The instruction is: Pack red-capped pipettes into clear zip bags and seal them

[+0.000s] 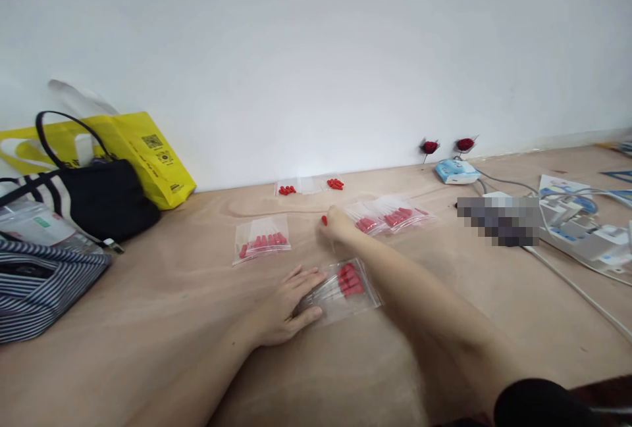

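Note:
My left hand rests on the near clear zip bag, its fingers stretched out and thumb apart. Inside that bag lie several thin-shafted tools with red handles. Farther forward, my right hand is closed, and the red end of a small red-handled tool pokes out at its left side. The rest of that tool is hidden or blurred. Just right of this hand are bags of red-handled tools. To the left lies another filled bag.
Near the wall lies a clear bag with red pieces at both ends. A yellow bag, a black bag and a striped pouch fill the left side. At right are a tissue pack, cables and a power strip.

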Tool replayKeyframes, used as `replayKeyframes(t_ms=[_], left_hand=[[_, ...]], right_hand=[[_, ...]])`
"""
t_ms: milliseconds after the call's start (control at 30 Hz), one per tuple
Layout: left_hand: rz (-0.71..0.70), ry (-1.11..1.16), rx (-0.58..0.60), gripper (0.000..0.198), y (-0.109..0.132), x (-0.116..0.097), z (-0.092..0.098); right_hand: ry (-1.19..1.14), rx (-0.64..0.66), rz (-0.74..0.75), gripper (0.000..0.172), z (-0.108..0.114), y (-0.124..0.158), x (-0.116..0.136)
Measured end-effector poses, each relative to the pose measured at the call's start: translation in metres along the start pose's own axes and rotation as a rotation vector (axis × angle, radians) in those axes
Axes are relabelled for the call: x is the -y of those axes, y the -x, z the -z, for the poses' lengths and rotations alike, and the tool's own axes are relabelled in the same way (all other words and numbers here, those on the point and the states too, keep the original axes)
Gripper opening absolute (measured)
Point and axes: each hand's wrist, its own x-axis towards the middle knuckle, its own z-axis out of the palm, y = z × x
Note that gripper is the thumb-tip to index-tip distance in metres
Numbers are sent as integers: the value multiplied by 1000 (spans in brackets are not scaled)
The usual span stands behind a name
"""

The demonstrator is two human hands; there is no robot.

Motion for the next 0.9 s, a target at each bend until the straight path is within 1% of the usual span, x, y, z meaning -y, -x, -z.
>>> replayKeyframes(t_ms=[100, 167, 233, 333, 400, 433, 533, 600, 733, 833, 900], left_hand=[[-21, 2, -5, 55, 1, 1, -1], [-20, -5, -2, 56, 1, 3, -2], [-9, -10, 7, 56, 1, 4, -3], [15, 3, -1, 55, 2, 4, -2], [40, 15, -14, 54, 3, 4, -1], [53, 18, -17, 53, 3, 5, 0], [77, 22, -20, 53, 3, 5, 1], [84, 22, -16, 53, 4, 5, 1], [101, 4, -5, 55, 3, 5, 1], [105, -5, -18, 57, 3, 5, 1], [104, 0, -30, 58, 3, 5, 0]], right_hand=[[-3, 28, -46, 29, -8, -10, 8], [-31, 35, -43, 33, -3, -10, 9], [-62, 18, -23, 39, 9, -4, 3], [-181, -57, 24, 43, 32, 17, -20], [-492, -165, 54, 45, 42, 40, -43], [-609, -200, 59, 43, 44, 52, -56], [-856, -285, 38, 46, 40, 85, -85], [-944, -326, 7, 48, 33, 100, -95], [-1024, -348, -23, 51, 21, 111, -93], [-1055, -311, -51, 53, 16, 113, -86], [-1088, -261, -69, 51, 16, 116, -83]])
